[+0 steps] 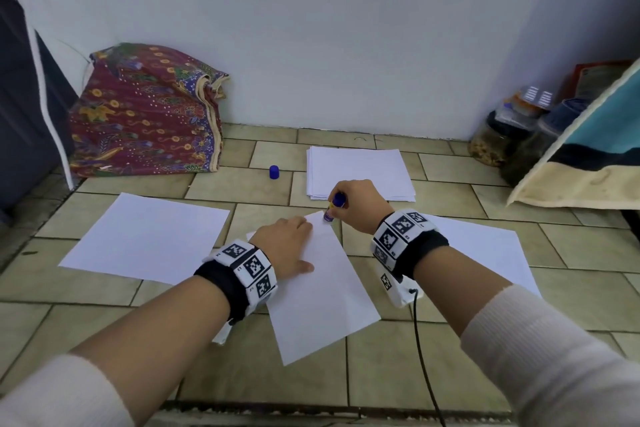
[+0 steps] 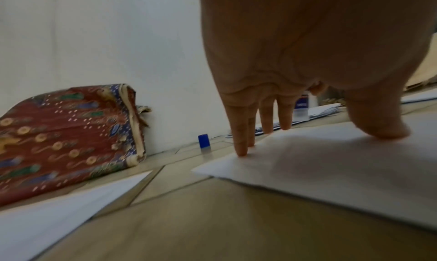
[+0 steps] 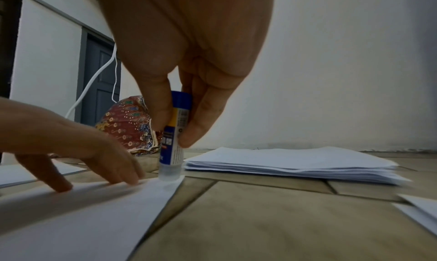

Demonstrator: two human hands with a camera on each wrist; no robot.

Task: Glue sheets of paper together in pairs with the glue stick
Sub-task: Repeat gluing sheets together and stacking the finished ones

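A white sheet [image 1: 322, 291] lies angled on the tiled floor in front of me. My left hand [image 1: 287, 243] presses on its far part with straight, spread fingers [image 2: 241, 145]. My right hand [image 1: 356, 204] pinches an uncapped blue glue stick [image 1: 334, 206] upright between thumb and fingers, its tip touching the sheet's far right corner [image 3: 169, 182]. In the right wrist view the glue stick [image 3: 175, 139] stands on the sheet [image 3: 94, 218] just right of the left hand [image 3: 82, 149]. Its blue cap [image 1: 274, 172] stands on the floor further back.
A stack of white sheets [image 1: 360, 177] lies behind the hands. One sheet [image 1: 149, 236] lies to the left, more paper [image 1: 485, 246] to the right. A patterned red cloth bundle [image 1: 145, 111] sits against the wall, jars [image 1: 502, 135] at the right. A black cable [image 1: 426, 357] trails from my right wrist.
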